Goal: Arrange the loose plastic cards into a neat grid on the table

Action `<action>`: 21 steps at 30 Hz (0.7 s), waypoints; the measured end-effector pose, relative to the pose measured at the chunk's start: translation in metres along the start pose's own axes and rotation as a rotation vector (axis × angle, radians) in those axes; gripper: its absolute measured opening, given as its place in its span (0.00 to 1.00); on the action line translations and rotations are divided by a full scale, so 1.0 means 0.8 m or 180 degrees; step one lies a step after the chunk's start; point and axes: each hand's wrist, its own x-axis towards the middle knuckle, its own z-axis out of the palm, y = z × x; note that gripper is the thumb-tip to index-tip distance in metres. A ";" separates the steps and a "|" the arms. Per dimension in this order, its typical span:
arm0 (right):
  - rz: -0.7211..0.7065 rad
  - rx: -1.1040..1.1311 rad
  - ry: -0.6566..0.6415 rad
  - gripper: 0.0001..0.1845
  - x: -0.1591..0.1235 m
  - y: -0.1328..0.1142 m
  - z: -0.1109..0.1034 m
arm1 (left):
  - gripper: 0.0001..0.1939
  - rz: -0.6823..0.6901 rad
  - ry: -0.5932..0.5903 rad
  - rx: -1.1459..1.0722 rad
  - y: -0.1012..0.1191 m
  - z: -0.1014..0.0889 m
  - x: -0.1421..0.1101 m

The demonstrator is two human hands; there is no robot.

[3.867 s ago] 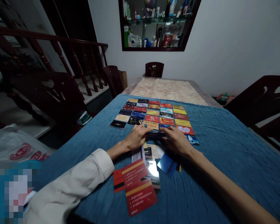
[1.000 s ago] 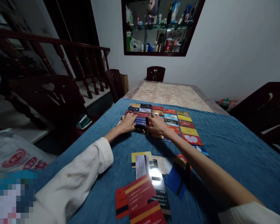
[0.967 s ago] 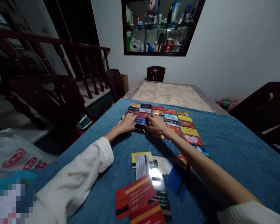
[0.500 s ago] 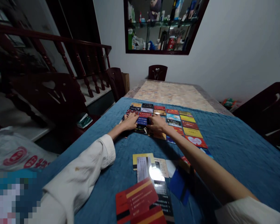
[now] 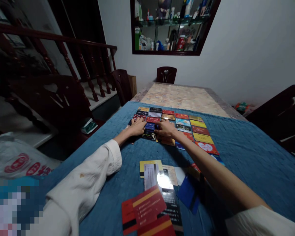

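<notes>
Between my hands lies a dark blue card [image 5: 150, 127], part of a grid of several colourful plastic cards. My left hand [image 5: 137, 126] rests over the grid's left side, its fingers stretched out and their tips at the blue card's left edge. On the other side, my right hand [image 5: 166, 128] is bent, with thumb and fingers closed at the card's right edge; their tips are partly hidden. A red card [image 5: 152, 120] lies just beyond the blue one, and a black card [image 5: 148, 135] just nearer to me. The hands cover some neighbouring cards.
Nearer to me lies a loose pile with red cards [image 5: 149, 205], a yellow card [image 5: 151, 163] and a blue card [image 5: 188, 193]. A blue cloth [image 5: 103, 190] covers the near part of the table [image 5: 184, 95]. Dark wooden chairs [image 5: 166, 74] stand around it.
The view has tilted very slightly. Both hands stay at the blue card, with the right fingers shifted a little; the cards look the same.
</notes>
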 end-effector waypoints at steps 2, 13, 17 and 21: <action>-0.0007 0.0002 0.0006 0.23 -0.001 0.001 0.000 | 0.14 0.0017 0.0012 0.0011 0.000 0.000 0.000; 0.0011 -0.0095 0.0124 0.21 -0.004 -0.002 0.005 | 0.13 0.0114 0.0185 0.0200 0.003 0.000 -0.001; -0.0012 -0.0126 0.0174 0.22 -0.005 0.000 0.007 | 0.14 0.0177 0.0229 0.0256 0.002 0.001 -0.004; -0.0039 -0.0144 0.0232 0.23 -0.008 0.006 0.008 | 0.17 0.0175 0.0260 0.0308 0.004 -0.001 -0.010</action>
